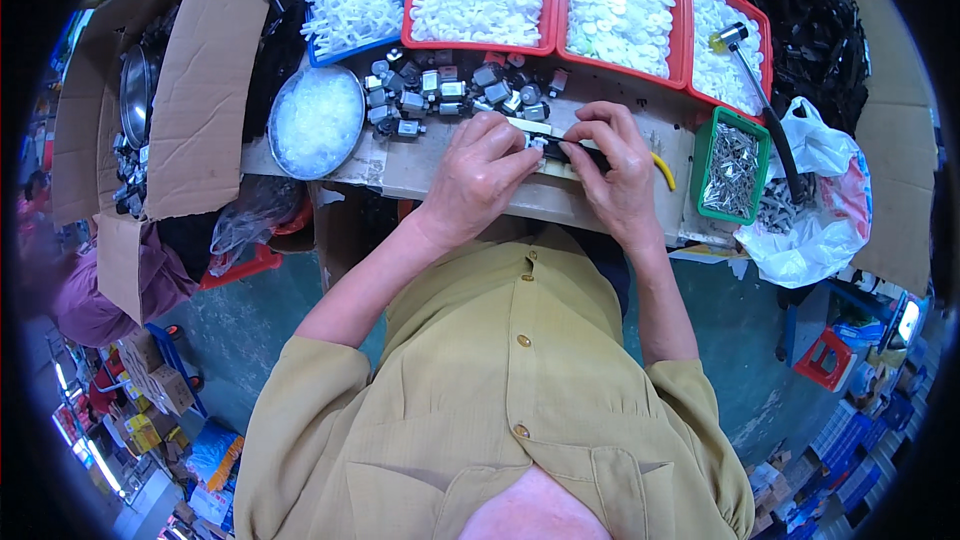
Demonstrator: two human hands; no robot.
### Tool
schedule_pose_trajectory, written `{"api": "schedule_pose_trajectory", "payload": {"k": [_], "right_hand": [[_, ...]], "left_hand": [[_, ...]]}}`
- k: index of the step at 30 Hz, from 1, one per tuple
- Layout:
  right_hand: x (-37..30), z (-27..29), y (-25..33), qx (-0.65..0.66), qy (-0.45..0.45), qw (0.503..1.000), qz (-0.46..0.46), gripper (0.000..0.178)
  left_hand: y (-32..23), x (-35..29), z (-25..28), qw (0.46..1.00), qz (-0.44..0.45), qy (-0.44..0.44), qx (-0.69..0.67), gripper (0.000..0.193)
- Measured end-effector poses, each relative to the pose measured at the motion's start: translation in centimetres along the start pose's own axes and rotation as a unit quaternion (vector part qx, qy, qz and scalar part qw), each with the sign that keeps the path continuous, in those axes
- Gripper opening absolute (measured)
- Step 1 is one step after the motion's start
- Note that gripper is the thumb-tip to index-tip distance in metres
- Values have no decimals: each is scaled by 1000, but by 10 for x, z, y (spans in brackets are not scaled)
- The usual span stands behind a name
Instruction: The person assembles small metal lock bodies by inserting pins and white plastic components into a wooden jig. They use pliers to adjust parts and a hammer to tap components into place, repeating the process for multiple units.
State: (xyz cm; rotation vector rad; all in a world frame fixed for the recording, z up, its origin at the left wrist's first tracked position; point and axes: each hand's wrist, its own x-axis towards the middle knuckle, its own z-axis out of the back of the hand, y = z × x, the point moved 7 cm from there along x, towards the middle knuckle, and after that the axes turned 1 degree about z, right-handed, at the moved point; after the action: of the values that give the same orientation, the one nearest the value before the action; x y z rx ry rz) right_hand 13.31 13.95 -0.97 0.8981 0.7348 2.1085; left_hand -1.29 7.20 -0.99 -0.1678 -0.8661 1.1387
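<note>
Hands meet at the middle of the desk in the head view. The left hand is curled, its fingertips pinched on a small white and grey part, probably a little motor like those behind it, though it is too small to be sure. The right hand is closed round a black tool, whose tip touches that part; a yellow cable curls out just beside this hand.

Right behind the hands lies a loose pile of small grey motors. To its left a round metal bowl holds clear plastic bits. Along the back edge stand a blue tray and red trays of white plastic parts. A green box of metal screws stands to the right, near a white plastic bag, and a hammer lies across the rightmost red tray. Cardboard flaps rise on the left.
</note>
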Motion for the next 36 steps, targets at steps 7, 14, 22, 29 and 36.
{"api": "schedule_pose_trajectory", "payload": {"k": [7, 14, 22, 29, 36], "right_hand": [[-3, 6, 0, 9, -15, 1000, 19, 15], [4, -14, 13, -96, 37, 992, 71, 16], [10, -17, 20, -136, 67, 979, 138, 12], [1, -19, 19, -157, 47, 975, 152, 13], [2, -2, 8, -91, 38, 990, 96, 17]], "left_hand": [[2, 1, 5, 1000, 19, 5, -16, 21], [5, 2, 5, 1000, 14, 1, -24, 22], [8, 0, 7, 999, 17, -6, -45, 22], [5, 3, 6, 999, 6, 15, -45, 21], [2, 5, 3, 997, -31, 70, 4, 23]]}}
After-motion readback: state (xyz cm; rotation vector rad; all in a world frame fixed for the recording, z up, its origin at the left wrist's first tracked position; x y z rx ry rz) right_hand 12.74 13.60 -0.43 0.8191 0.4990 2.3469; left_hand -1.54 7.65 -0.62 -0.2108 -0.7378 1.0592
